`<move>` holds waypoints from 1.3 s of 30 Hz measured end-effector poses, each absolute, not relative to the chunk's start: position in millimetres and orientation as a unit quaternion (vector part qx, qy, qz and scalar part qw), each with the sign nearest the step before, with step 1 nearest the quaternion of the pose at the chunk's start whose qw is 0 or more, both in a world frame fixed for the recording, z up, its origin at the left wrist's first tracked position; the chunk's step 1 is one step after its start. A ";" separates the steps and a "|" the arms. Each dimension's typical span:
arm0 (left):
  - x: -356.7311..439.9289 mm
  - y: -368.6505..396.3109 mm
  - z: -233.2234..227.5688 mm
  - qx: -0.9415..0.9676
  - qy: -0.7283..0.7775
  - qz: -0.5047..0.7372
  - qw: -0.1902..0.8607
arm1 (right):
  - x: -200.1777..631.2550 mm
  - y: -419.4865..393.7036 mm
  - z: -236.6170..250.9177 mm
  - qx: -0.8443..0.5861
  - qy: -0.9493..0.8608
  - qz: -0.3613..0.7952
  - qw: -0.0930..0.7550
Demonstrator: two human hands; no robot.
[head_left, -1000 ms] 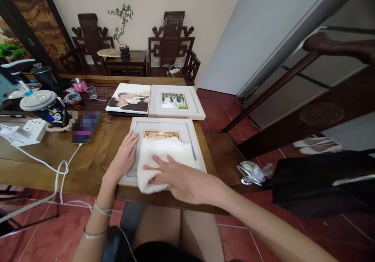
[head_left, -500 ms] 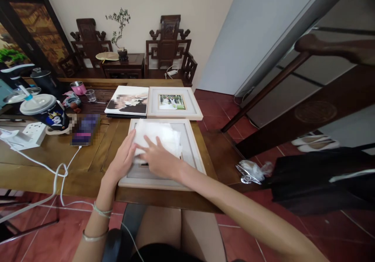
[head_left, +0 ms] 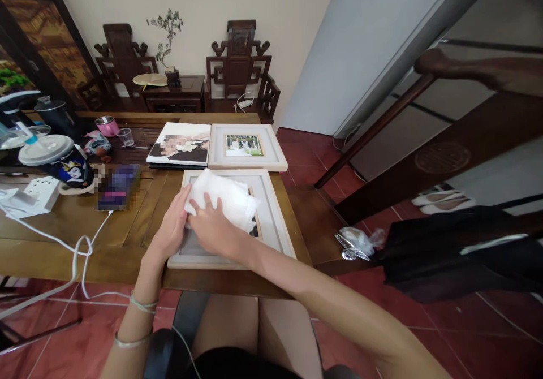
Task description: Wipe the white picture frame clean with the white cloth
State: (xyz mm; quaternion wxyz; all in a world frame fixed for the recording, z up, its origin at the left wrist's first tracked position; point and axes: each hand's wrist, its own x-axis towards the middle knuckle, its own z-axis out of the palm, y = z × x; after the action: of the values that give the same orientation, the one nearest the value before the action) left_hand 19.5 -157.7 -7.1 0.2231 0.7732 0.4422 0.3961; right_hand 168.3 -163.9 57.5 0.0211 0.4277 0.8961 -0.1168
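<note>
A light wooden picture frame (head_left: 278,215) lies face up near the table's front edge, its photo largely covered. My right hand (head_left: 214,226) reaches across it, fingers spread flat on a white paper tissue (head_left: 224,192) that rests over the glass. Along the frame's left edge, my left hand (head_left: 172,226) lies with its fingers stretched out, steadying the side and touching near the tissue's corner. Part of the photo's dark border shows to the right of the tissue.
Behind lie a second framed photo (head_left: 244,146) and a printed photo panel (head_left: 180,144). To the left are a phone (head_left: 119,186) on a white cable, a lidded cup (head_left: 68,164), a power strip (head_left: 40,195) and a pink mug (head_left: 107,126). A wooden chair (head_left: 382,181) stands right.
My right hand has slid a little to the left with the tissue, baring more of the photo's right side. My left hand stays at the frame's edge. The view has shifted slightly.
</note>
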 end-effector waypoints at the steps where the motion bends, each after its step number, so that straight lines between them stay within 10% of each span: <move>1: 19.5 -157.7 -7.3 0.767 0.448 0.396 0.232 | 171.0 -173.3 59.5 0.412 0.904 -0.113 0.022; 20: 24.4 -153.9 -8.5 0.795 0.489 0.309 0.185 | 248.4 -222.0 97.7 0.325 0.920 -0.178 0.131; 39: 26.6 -151.6 -10.2 0.809 0.487 0.290 0.155 | 280.2 -239.9 82.5 0.418 0.892 -0.155 0.067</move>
State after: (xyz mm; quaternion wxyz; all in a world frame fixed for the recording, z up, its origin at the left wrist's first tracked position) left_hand 26.6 -151.6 -10.2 0.1554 0.8088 0.4871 0.2905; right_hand 280.2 -239.9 82.5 0.0667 0.4185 0.8924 -0.1553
